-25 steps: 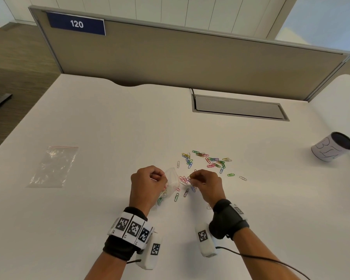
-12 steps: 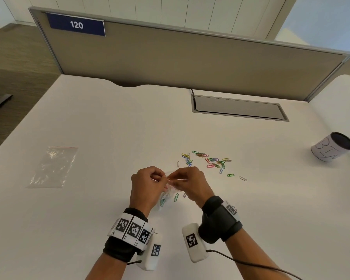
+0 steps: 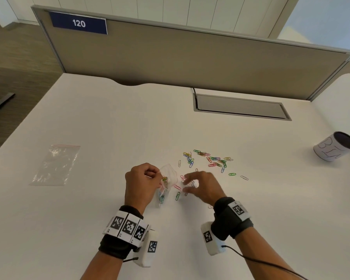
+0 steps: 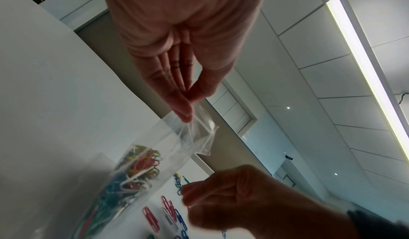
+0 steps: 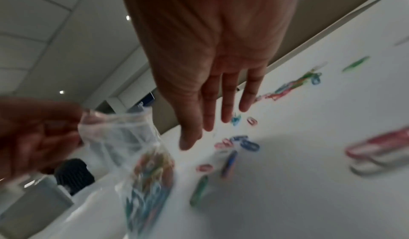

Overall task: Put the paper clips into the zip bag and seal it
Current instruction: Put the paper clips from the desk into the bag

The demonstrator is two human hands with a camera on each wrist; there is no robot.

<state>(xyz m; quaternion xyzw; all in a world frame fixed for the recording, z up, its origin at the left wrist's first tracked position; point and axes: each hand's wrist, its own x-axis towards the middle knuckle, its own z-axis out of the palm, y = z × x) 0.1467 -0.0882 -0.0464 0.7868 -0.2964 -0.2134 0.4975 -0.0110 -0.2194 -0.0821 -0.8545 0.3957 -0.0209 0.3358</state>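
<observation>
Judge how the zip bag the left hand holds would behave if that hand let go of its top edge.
The zip bag is thin, crinkled film pinched at its rim by the left hand, so it would probably flop over. The paper clips gathered low inside likely weight its bottom, keeping it from sliding far. Its mouth looks open, so some clips might spill.

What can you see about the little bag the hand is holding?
The bag is small, clear, crinkly plastic. The left hand pinches its top edge and holds it up, mouth open, bottom near the table. Colourful clips fill its lower part. The right hand is beside it, not touching.
</observation>
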